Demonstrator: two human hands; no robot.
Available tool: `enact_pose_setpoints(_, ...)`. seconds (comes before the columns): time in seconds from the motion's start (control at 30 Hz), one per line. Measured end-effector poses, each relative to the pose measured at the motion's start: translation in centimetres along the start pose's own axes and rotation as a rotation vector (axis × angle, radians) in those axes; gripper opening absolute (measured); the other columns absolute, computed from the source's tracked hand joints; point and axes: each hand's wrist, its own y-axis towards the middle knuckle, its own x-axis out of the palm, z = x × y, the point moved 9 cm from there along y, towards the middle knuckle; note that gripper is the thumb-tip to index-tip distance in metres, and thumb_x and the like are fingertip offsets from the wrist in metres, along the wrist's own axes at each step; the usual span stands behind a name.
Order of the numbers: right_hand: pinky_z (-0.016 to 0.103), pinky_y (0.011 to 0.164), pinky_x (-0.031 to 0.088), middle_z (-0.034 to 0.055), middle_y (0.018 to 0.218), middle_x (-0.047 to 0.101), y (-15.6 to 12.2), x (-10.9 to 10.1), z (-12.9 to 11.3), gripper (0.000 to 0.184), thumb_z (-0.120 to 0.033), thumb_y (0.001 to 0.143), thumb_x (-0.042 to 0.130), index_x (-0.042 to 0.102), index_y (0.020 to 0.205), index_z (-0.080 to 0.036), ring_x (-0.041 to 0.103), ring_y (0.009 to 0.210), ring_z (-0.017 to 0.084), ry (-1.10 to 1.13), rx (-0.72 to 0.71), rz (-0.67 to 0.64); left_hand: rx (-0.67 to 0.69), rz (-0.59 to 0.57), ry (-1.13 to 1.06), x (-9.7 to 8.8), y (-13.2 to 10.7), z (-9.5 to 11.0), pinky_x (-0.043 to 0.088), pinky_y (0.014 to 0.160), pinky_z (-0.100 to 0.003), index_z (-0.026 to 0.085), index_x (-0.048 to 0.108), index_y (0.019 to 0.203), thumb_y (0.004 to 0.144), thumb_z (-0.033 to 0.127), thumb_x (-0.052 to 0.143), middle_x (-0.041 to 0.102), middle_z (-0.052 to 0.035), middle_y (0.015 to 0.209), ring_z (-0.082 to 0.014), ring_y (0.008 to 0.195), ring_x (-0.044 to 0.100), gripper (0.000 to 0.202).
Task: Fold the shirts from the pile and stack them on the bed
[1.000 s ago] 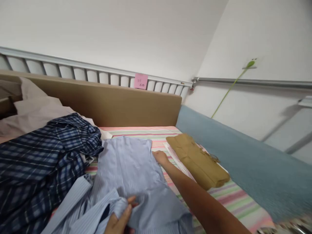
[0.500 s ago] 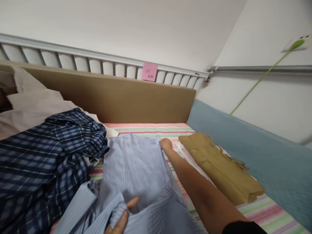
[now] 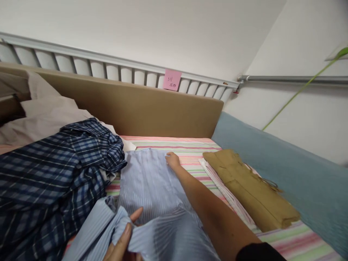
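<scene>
A light blue striped shirt (image 3: pixel 152 188) lies spread on the striped bed sheet (image 3: pixel 190 152). My left hand (image 3: pixel 123 239) at the bottom edge pinches a bunched fold of this shirt near me. My right arm stretches forward, and my right hand (image 3: pixel 172 159) grips the shirt's far right corner, fingers curled on the cloth. Only part of the left hand shows.
A crumpled navy plaid shirt (image 3: pixel 54 177) is heaped at the left over pale bedding (image 3: pixel 46 116). A folded tan garment (image 3: pixel 250 188) rests on a folded striped cloth (image 3: pixel 225 192) at the right. A tan headboard (image 3: pixel 141 108) and a blue padded side (image 3: pixel 285 174) border the bed.
My right hand has slid along the shirt's far edge, away from me and a little leftward. The left hand keeps its hold on the near fold. The camera has shifted.
</scene>
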Motion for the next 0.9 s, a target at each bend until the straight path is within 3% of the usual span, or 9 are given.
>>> enact_pose_setpoints(0.07,0.022,0.062,0.047,0.0017,0.073,0.068,-1.3,0.2,0.1,0.029,-0.027,0.081,0.052,0.061,0.106,-0.017,0.063,0.063,0.013,0.040,-0.037,-0.077,0.017,-0.003,0.004,0.2,-0.2,0.4,0.049,0.057,-0.029,0.024,0.055,0.122,0.063,0.049,0.071,0.065,-0.0041,0.076,-0.0182,0.064,0.060,0.067)
enact_pose_setpoints(0.13,0.021,0.062,0.047,0.0014,0.074,0.068,-3.8,-1.2,0.8,0.031,-0.030,0.082,0.051,0.061,0.107,-0.016,0.062,0.063,0.012,0.078,-0.082,-0.118,0.057,0.020,0.040,0.3,-0.4,1.0,0.050,0.060,-0.029,0.023,0.056,0.121,0.065,0.049,0.069,0.066,-0.0045,0.086,-0.0170,0.068,0.061,0.063)
enact_pose_setpoints(0.27,0.023,0.072,0.046,0.0020,0.086,0.068,-12.3,-7.8,5.0,0.026,-0.031,0.080,0.049,0.065,0.097,-0.018,0.062,0.079,0.014,0.134,-0.167,-0.138,0.141,0.113,0.125,0.1,-0.9,2.1,0.050,0.058,-0.025,0.024,0.056,0.119,0.068,0.040,0.068,0.062,-0.0043,0.107,-0.0149,0.076,0.060,0.054)
enact_pose_setpoints(0.4,0.029,0.076,0.046,0.0045,0.085,0.068,-22.4,-13.8,11.7,0.032,-0.038,0.082,0.042,0.065,0.091,-0.017,0.061,0.080,0.018,0.123,-0.171,-0.139,0.227,0.170,0.221,-0.3,-0.8,2.5,0.050,0.056,-0.024,0.025,0.051,0.122,0.073,0.023,0.062,0.064,-0.0037,0.098,-0.0138,0.071,0.061,0.051)
enact_pose_setpoints(0.47,0.031,0.078,0.046,0.0058,0.088,0.068,-26.6,-14.9,15.0,0.034,-0.041,0.079,0.046,0.063,0.097,-0.017,0.062,0.084,0.020,0.150,-0.109,-0.148,0.276,0.184,0.261,-0.7,-0.6,2.3,0.051,0.058,-0.024,0.025,0.050,0.122,0.071,0.018,0.063,0.064,-0.0032,0.097,-0.0142,0.072,0.062,0.053)
enact_pose_setpoints(0.57,0.031,0.078,0.046,0.0057,0.094,0.066,-30.6,-14.5,17.9,0.041,-0.039,0.071,0.056,0.058,0.107,-0.019,0.062,0.087,0.020,0.231,-0.014,-0.138,0.305,0.195,0.267,-1.5,-0.2,1.2,0.052,0.059,-0.024,0.021,0.057,0.107,0.066,0.011,0.065,0.065,-0.0013,0.090,-0.0138,0.071,0.062,0.042)
enact_pose_setpoints(0.67,0.027,0.068,0.044,0.0001,0.078,0.063,-32.2,-13.3,18.2,0.038,-0.028,0.067,0.059,0.058,0.104,-0.019,0.060,0.072,0.016,0.227,0.018,-0.125,0.317,0.219,0.253,-1.9,-0.2,0.5,0.051,0.059,-0.024,0.016,0.059,0.086,0.066,0.005,0.061,0.064,0.0014,0.074,-0.0124,0.064,0.061,0.023)
enact_pose_setpoints(0.77,0.024,0.058,0.039,-0.0047,0.061,0.054,-32.8,-13.0,17.1,0.023,-0.020,0.067,0.056,0.060,0.090,-0.019,0.053,0.059,0.014,0.189,0.029,-0.135,0.330,0.234,0.313,-1.1,-0.6,1.1,0.051,0.060,-0.026,0.015,0.058,0.079,0.066,0.005,0.059,0.061,0.0027,0.067,-0.0124,0.061,0.059,0.017)
enact_pose_setpoints(0.9,0.025,0.060,0.038,-0.0016,0.066,0.054,-33.8,-15.4,14.8,0.016,-0.015,0.070,0.052,0.058,0.084,-0.019,0.052,0.064,0.015,0.098,-0.066,-0.046,0.347,0.243,0.421,0.7,-1.2,2.8,0.050,0.060,-0.027,0.015,0.057,0.077,0.063,0.004,0.060,0.062,0.0012,0.070,-0.0135,0.061,0.059,0.018)
